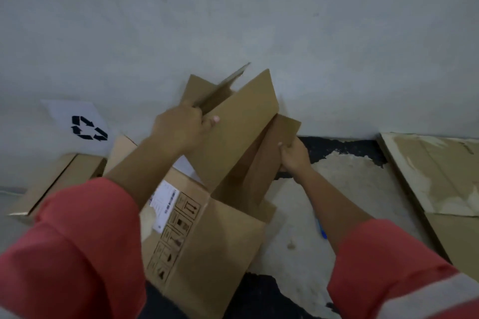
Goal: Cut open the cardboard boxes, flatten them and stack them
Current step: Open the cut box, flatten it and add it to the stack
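Lying on the floor at far left, a flattened box (55, 179) sits below a white recycling sign (77, 122) on the wall. The left hand (181, 128) curls its fingers round the top edge of the opened cardboard box (238, 127), which is held up before the wall, above a printed box (207, 238). The right hand (294, 155) pinches the opened box's right flap. A blue object (322, 231) shows beside the right forearm; worn cardboard sheets (440, 179) lie far right.

An opened box (233, 124) is held centre before the wall (311, 33), above a second box (207, 241) lying on the floor (350, 189). Left, flat cardboard (64, 179) lies below a sign (85, 127); right, more sheets (440, 176), with possibly a pen (322, 232) nearer the boxes.
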